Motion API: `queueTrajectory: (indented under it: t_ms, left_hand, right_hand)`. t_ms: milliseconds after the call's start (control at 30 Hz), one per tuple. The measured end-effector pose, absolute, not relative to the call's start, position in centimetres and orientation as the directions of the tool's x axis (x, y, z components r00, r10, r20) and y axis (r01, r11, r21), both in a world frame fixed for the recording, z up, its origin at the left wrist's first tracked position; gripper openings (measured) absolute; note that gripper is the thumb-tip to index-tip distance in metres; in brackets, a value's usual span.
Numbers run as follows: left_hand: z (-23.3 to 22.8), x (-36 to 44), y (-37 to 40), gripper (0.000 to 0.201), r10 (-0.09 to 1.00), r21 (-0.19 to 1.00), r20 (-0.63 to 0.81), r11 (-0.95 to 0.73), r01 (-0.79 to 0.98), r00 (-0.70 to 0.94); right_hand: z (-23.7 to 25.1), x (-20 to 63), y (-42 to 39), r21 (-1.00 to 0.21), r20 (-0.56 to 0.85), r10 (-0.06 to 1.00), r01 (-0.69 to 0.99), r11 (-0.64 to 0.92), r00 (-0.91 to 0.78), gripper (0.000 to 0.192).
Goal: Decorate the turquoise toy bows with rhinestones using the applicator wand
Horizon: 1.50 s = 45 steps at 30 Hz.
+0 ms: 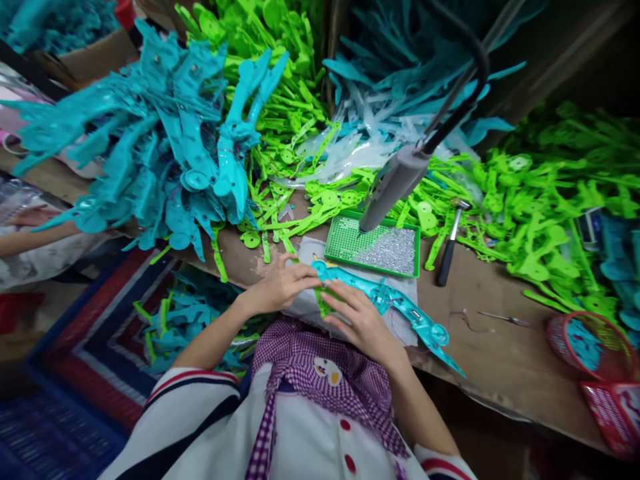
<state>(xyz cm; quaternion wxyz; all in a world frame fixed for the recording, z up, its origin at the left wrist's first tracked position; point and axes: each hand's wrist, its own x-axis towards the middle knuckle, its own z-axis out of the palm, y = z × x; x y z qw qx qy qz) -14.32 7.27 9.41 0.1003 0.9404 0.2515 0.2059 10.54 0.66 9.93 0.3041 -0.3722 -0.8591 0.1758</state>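
Turquoise moulded part: it lies (385,293) aslant at the centre of the frame, partly on a white sheet (309,248), its upper-left end under the fingers and its lower-right tip reaching over the brown worktop (480,287).
Good handling: the long free end seems best left resting flat, so that no weight pulls on the end under the fingers; small, even fingertip pressure should serve better than force.
Wires: thin strands loop beside its middle (easy to pinch, I would judge), so they are best kept clear of any joint.
Look: glossy and slender, with a round disc near the lower right, a tapering point beyond it and a small dark spot along the arm.
Green piece: a small bright bit (323,303) shows between the hands, mostly covered.
Left hand: fingers (285,283) bent, tips at the turquoise end; I cannot tell whether they pinch.
Right hand: fingers (357,317) loosely curved and spread over the same spot, not clenched; their grip is hidden too.
Green tray: perforated (345,243), just above the turquoise part, with small silvery pieces (390,250) heaped in its right side.
Powered screwdriver: hangs (397,183) tip-down over the tray.
Hammer: lies (447,259) right of the tray.
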Motion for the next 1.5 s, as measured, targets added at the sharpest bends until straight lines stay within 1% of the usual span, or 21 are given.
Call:
queueTrajectory:
  t_ms: [67, 100, 133, 167, 233, 300, 333, 400, 467, 533, 633, 733, 800, 867, 933, 1000, 1067, 1167, 1267, 1367, 1500]
  left_hand:
    - [9.2, -14.3, 6.7, 0.049, 0.451, 0.368, 0.250, -0.863, 0.347, 0.857]
    - [9.0, -14.1, 6.9, 0.047, 0.452, 0.414, 0.232, -0.847, 0.333, 0.861]
    - [8.8, -13.8, 7.4, 0.042, 0.482, 0.465, 0.228, -0.817, 0.340, 0.846]
    - [8.4, -13.5, 8.0, 0.036, 0.544, 0.522, 0.235, -0.770, 0.367, 0.806]
    - [7.2, -12.9, 9.7, 0.026, 0.732, 0.650, 0.243, -0.609, 0.453, 0.636]
    - [5.6, -12.5, 11.4, 0.028, 0.878, 0.749, 0.178, -0.414, 0.518, 0.445]
    - [4.6, -12.2, 12.3, 0.031, 0.911, 0.769, 0.131, -0.343, 0.540, 0.391]
    - [2.9, -11.7, 14.1, 0.029, 0.926, 0.759, 0.061, -0.286, 0.585, 0.373]
    - [1.6, -10.9, 16.1, 0.030, 0.932, 0.728, 0.051, -0.280, 0.625, 0.358]
    - [1.2, -10.4, 17.9, 0.039, 0.956, 0.701, 0.087, -0.260, 0.664, 0.282]
    - [2.0, -11.0, 18.9, 0.047, 0.964, 0.689, 0.198, -0.265, 0.675, 0.176]
    - [2.8, -12.9, 16.1, 0.041, 0.951, 0.719, 0.237, -0.308, 0.623, 0.198]
    - [2.6, -14.0, 12.5, 0.038, 0.945, 0.724, 0.175, -0.314, 0.614, 0.277]
    - [2.0, -14.3, 8.6, 0.034, 0.927, 0.688, 0.106, -0.330, 0.646, 0.360]
    - [1.3, -14.1, 5.6, 0.034, 0.928, 0.649, 0.064, -0.318, 0.691, 0.368]
    - [0.8, -13.8, 3.8, 0.030, 0.941, 0.641, 0.063, -0.294, 0.709, 0.333]
    - [0.5, -13.5, 3.2, 0.024, 0.950, 0.656, 0.082, -0.279, 0.701, 0.302]
    - [0.3, -13.6, 3.4, 0.020, 0.956, 0.679, 0.089, -0.264, 0.685, 0.280]
    - [0.3, -13.8, 3.7, 0.017, 0.957, 0.691, 0.077, -0.253, 0.677, 0.279]
    - [0.2, -13.8, 3.6, 0.015, 0.954, 0.679, 0.087, -0.267, 0.684, 0.286]
    - [0.0, -13.6, 3.2, 0.014, 0.953, 0.675, 0.125, -0.287, 0.680, 0.278]
  right_hand:
    - [8.5, 11.5, -0.4, -0.569, 0.360, 0.741, 0.496, 0.656, -0.567, 0.060]
    - [8.0, 11.8, -0.6, -0.592, 0.360, 0.747, 0.482, 0.646, -0.559, 0.056]
    - [7.8, 12.2, -0.7, -0.618, 0.365, 0.758, 0.468, 0.632, -0.540, 0.051]
    - [7.7, 12.7, -0.8, -0.648, 0.371, 0.776, 0.455, 0.610, -0.511, 0.045]
    - [7.8, 13.7, -1.1, -0.720, 0.360, 0.831, 0.441, 0.536, -0.424, 0.034]
    - [8.3, 14.7, -2.1, -0.792, 0.308, 0.890, 0.427, 0.435, -0.336, 0.027]
    - [8.5, 15.1, -2.8, -0.822, 0.277, 0.913, 0.417, 0.387, -0.301, 0.025]
    - [8.7, 15.5, -3.8, -0.860, 0.234, 0.935, 0.392, 0.327, -0.265, 0.024]
    - [8.5, 15.2, -4.1, -0.872, 0.217, 0.939, 0.379, 0.309, -0.266, 0.023]
    - [8.0, 14.6, -3.5, -0.870, 0.222, 0.937, 0.379, 0.315, -0.269, 0.021]
    - [7.4, 14.3, -2.6, -0.852, 0.241, 0.938, 0.409, 0.327, -0.247, 0.020]
    - [7.3, 14.4, -1.9, -0.808, 0.261, 0.927, 0.464, 0.362, -0.269, 0.022]
    - [7.0, 14.0, -0.6, -0.773, 0.273, 0.903, 0.483, 0.411, -0.332, 0.022]
    - [6.0, 13.2, 1.6, -0.747, 0.267, 0.878, 0.491, 0.449, -0.398, 0.024]
    - [4.4, 12.2, 4.2, -0.733, 0.251, 0.863, 0.495, 0.466, -0.439, 0.027]
    - [2.9, 11.4, 6.3, -0.730, 0.214, 0.855, 0.504, 0.462, -0.473, 0.033]
    - [2.0, 10.8, 7.8, -0.725, 0.165, 0.849, 0.521, 0.449, -0.502, 0.037]
    - [1.9, 10.4, 8.6, -0.707, 0.107, 0.844, 0.556, 0.436, -0.526, 0.037]
    - [2.9, 10.2, 8.7, -0.696, 0.130, 0.838, 0.553, 0.458, -0.531, 0.033]
    - [3.5, 9.7, 8.8, -0.685, 0.147, 0.839, 0.557, 0.468, -0.524, 0.036]
    - [3.1, 8.8, 9.2, -0.673, 0.048, 0.812, 0.582, 0.456, -0.581, 0.043]
